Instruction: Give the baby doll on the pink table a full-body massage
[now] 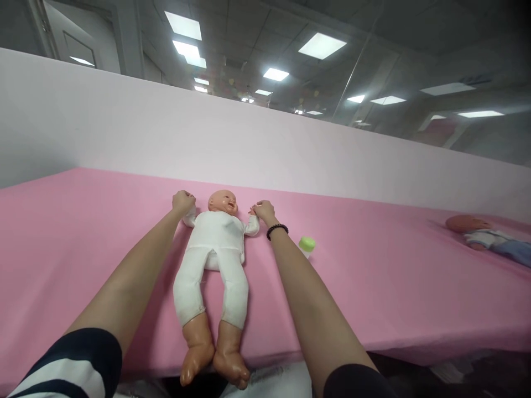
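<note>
A baby doll (215, 235) with a white cloth body lies on its back on the pink-covered table (365, 265), its head at the far end and its bare feet at the near edge. My left hand (183, 201) is closed around the doll's hand on the left side, which the fingers hide. On the other side, my right hand (264, 211) pinches the doll's other hand, whose small fingers show at its edge. Both doll arms are bent up beside the head. Near my right forearm stands a small container with a green lid (307, 244), partly hidden by the arm.
A second doll (477, 232) in light clothing lies at the far right of the table. Behind the table runs a low white wall (232, 138) with glass above it, reflecting ceiling lights. The table's front edge is close to me.
</note>
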`<state>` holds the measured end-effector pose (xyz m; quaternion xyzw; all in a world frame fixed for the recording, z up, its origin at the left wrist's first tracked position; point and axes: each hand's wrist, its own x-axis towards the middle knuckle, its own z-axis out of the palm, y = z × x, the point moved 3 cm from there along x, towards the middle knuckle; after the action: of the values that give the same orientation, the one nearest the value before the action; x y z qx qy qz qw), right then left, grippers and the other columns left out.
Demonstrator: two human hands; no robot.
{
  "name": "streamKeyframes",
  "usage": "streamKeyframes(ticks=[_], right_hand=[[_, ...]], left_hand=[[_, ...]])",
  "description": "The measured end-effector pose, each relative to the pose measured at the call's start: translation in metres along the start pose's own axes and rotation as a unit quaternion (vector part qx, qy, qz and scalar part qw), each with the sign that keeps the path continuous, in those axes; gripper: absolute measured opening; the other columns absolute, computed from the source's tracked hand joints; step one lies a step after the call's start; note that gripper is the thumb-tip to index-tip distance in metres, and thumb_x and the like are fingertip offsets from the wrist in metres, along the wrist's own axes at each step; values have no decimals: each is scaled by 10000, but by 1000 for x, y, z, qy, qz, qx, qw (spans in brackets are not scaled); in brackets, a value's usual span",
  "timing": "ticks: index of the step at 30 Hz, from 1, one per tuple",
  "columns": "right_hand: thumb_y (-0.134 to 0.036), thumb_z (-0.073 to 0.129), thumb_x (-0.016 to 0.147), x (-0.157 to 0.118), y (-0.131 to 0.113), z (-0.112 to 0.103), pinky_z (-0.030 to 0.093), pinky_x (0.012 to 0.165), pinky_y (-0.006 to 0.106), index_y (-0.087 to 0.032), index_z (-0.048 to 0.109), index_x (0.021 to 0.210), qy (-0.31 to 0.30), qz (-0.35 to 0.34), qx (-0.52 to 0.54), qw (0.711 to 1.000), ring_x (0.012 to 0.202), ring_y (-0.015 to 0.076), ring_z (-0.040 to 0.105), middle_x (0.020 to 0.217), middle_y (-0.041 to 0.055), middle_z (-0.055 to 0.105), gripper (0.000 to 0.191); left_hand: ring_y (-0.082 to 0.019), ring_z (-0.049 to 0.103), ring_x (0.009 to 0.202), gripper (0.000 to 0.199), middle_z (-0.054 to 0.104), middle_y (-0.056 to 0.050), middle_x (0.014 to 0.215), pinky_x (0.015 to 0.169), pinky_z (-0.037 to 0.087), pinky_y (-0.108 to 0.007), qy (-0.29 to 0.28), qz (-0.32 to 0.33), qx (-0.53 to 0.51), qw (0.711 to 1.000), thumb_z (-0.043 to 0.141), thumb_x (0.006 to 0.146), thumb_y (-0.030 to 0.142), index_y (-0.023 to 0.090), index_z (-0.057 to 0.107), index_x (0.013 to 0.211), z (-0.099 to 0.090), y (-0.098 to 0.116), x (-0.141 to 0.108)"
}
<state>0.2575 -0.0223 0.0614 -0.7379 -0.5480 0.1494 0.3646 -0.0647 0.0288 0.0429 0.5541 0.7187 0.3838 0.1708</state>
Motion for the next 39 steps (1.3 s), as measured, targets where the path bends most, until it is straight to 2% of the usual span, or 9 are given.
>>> streamKeyframes(ticks=[5,8,13,16,19,26,30,34,39], right_hand=[[-229,717,872,-15,-9,-32,528,953,313,-126,630,1285,29,-34,51,998,1107,213,691,1188,108,734,435],[-247,750,808,-37,-9,-50,527,957,340,-145,667,1213,52,-90,83,991,1106,232,691,1163,101,743,426],[-312,739,794,-76,-4,-61,548,929,384,-171,702,1081,50,-133,119,983,1005,238,712,1123,96,751,322],[-326,741,778,-86,3,-59,574,867,377,-183,692,1071,48,-124,167,977,909,223,719,1094,92,752,330],[-316,728,773,-82,13,-57,575,902,366,-186,653,1108,71,-100,257,959,1026,227,701,1155,103,735,367],[-297,724,745,-61,40,-49,572,933,383,-188,603,1139,80,-28,396,914,1076,219,690,1196,100,703,426],[-353,761,717,-77,41,-53,573,916,384,-191,629,1076,94,-60,369,923,1082,228,672,1169,97,703,415],[-384,757,708,-113,39,-55,575,829,360,-190,624,1027,90,-108,280,949,957,216,676,1109,99,700,397],[-333,729,683,-154,46,-39,540,708,338,-208,586,1027,25,-143,156,977,766,193,639,925,44,683,394]], left_hand=[[-234,674,1075,408,713,-116,1180,898,520,-313,77,116,-28,990,624,824,189,142,649,1229,-33,15,-29],[-232,662,1043,422,653,-130,1195,907,526,-329,86,177,4,980,634,792,171,148,655,1213,-52,17,-51],[-243,641,987,377,613,-114,1108,864,541,-353,66,201,30,977,680,756,186,165,656,1131,-72,14,-80],[-220,641,918,357,607,-102,1099,827,544,-346,50,204,20,978,680,753,198,181,648,1108,-80,11,-90],[-218,645,923,359,624,-98,1101,787,540,-329,46,192,8,980,679,746,214,180,639,1101,-90,3,-90],[-233,670,957,340,681,-78,1100,763,527,-324,53,94,-43,993,687,720,246,191,605,1045,-106,-27,-83],[-233,672,920,313,684,-67,1064,731,514,-323,55,117,-31,991,721,719,297,208,570,977,-109,-31,-93],[-252,654,841,277,655,-59,905,639,471,-328,-17,174,79,981,741,721,335,227,506,822,-112,-21,-117],[-257,618,736,93,601,-104,927,628,458,-366,-64,192,199,959,607,820,253,222,519,814,-100,-14,-158]])
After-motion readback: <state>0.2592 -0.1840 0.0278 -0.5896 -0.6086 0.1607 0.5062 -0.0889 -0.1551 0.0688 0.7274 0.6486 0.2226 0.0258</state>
